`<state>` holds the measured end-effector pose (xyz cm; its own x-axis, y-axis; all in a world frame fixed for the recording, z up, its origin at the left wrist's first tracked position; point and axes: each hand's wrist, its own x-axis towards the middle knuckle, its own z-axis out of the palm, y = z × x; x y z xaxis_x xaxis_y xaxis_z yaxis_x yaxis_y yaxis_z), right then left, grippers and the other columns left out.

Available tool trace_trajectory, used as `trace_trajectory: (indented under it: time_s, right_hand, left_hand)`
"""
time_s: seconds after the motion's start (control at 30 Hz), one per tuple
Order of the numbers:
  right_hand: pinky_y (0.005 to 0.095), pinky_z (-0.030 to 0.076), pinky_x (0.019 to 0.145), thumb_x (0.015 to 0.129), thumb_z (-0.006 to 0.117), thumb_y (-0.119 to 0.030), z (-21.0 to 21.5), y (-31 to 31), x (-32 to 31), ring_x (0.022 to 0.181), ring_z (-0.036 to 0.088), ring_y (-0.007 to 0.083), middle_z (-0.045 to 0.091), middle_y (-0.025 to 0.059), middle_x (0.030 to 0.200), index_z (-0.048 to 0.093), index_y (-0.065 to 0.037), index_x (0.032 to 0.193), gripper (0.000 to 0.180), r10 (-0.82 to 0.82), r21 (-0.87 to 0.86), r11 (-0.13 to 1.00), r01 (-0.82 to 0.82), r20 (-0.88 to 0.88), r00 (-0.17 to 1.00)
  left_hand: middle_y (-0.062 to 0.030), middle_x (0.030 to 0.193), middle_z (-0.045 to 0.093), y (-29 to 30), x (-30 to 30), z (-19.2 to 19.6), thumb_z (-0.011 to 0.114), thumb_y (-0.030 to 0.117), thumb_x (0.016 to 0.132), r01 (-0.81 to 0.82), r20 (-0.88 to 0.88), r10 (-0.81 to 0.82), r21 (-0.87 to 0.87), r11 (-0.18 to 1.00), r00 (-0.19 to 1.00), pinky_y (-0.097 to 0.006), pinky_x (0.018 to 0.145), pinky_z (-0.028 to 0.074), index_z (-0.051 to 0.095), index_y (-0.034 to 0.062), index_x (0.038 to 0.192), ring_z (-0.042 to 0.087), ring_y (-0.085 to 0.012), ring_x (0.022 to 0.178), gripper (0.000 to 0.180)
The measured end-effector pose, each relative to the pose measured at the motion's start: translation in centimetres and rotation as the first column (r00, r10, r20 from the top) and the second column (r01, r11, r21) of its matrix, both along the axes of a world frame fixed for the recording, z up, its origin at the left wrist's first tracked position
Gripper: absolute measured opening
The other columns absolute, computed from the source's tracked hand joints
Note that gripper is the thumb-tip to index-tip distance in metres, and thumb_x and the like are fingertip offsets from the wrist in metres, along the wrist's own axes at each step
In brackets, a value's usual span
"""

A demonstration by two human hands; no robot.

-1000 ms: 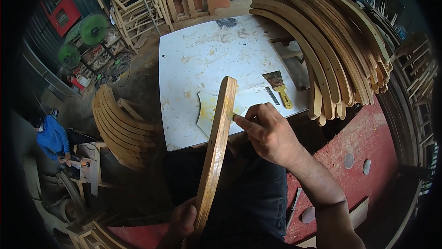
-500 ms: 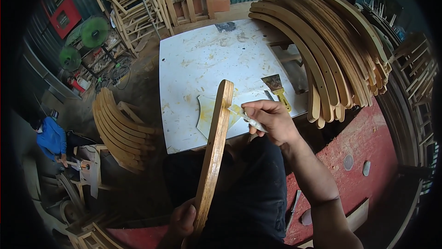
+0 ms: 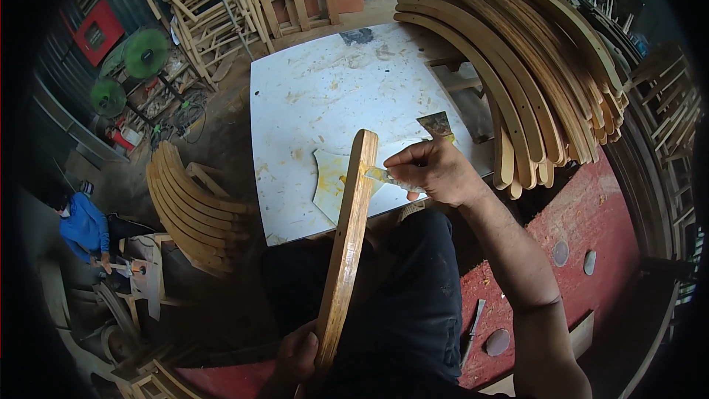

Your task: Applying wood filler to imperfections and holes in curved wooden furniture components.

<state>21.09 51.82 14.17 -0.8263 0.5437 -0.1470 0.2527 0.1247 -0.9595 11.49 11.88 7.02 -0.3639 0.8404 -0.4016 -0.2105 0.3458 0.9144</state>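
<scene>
2 hands at a long wooden bar [image 3: 347, 244].
The left hand [image 3: 298, 355] is closed around the bar's lower end, above the lap; the right hand [image 3: 441, 172] pinches a thin pale strip [image 3: 381, 175] between thumb and fingers, its tip at the bar's right edge near the top. Behind lies a yellow-smeared sheet [image 3: 329, 177] on the white tabletop [image 3: 317, 96], with a scraper [image 3: 434, 124] partly hidden by the right hand.

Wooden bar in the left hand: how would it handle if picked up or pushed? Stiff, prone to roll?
The wooden bar is likely stiff: it looks straight though the left hand grips it low down. Its flat faces suggest sliding, not rolling, if pushed. The sheen along it might make it a bit slippery.
</scene>
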Motion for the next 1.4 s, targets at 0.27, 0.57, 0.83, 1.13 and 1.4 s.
trace_trajectory:
  time_s: [0.27,0.57,0.83,1.13,1.4]
  right_hand:
    - [0.0248,0.054,0.065,0.096,0.067,-0.007,-1.1,-1.2,0.4,0.070,0.066,0.0109,0.071,0.0090,0.087,0.070,0.006,0.114,0.023,-0.225,-0.022,0.974,0.227,-0.241,0.944]
    - [0.0299,0.054,0.073,0.090,0.068,0.003,-2.1,-2.3,-2.5,0.083,0.064,0.0201,0.061,0.0076,0.091,0.071,-0.003,0.115,0.026,0.093,0.768,0.587,0.255,-0.376,0.922]
    - [0.0326,0.050,0.071,0.075,0.072,0.009,-3.2,-2.9,-1.4,0.082,0.060,0.0187,0.061,0.0040,0.092,0.072,-0.009,0.119,0.047,0.212,0.859,0.456,0.235,-0.361,0.908]
    - [0.0318,0.049,0.070,0.075,0.073,0.009,-4.2,-4.4,-0.9,0.081,0.060,0.0179,0.062,0.0032,0.094,0.073,-0.010,0.119,0.048,0.219,0.844,0.476,0.246,-0.385,0.897]
    - [0.0296,0.048,0.065,0.080,0.074,-0.004,-4.8,-6.2,-0.8,0.079,0.056,0.0150,0.059,0.0000,0.090,0.074,-0.008,0.115,0.035,0.250,0.868,0.432,0.247,-0.378,0.892]
  left_hand:
    - [-0.0053,0.089,0.067,-0.4,-0.5,-0.2,0.042,0.035,0.104,-0.021,-0.137,0.031,0.074,0.997,0.990,-0.028,0.069,0.049,0.055,-0.0038,0.135,0.062,-0.0125,0.078,0.052]
    - [-0.0058,0.088,0.067,0.1,-0.4,1.0,0.042,0.039,0.102,-0.032,0.022,0.033,-0.035,0.999,0.999,-0.028,0.069,0.049,0.055,-0.0040,0.134,0.062,-0.0127,0.078,0.055]
    - [-0.0109,0.079,0.065,0.0,-0.6,-0.4,0.042,0.046,0.105,-0.002,0.003,0.002,0.069,0.998,1.000,-0.029,0.057,0.052,0.046,-0.0072,0.140,0.063,-0.0153,0.064,0.064]
    - [-0.0118,0.079,0.066,0.0,-0.8,-0.9,0.044,0.049,0.104,-0.006,0.003,0.006,0.065,0.998,1.000,-0.030,0.057,0.052,0.044,-0.0072,0.142,0.063,-0.0159,0.063,0.068]
    - [-0.0109,0.077,0.065,0.4,-1.0,-0.9,0.042,0.049,0.104,-0.036,0.037,0.035,0.048,0.998,0.999,-0.029,0.055,0.052,0.046,-0.0061,0.140,0.062,-0.0150,0.061,0.066]
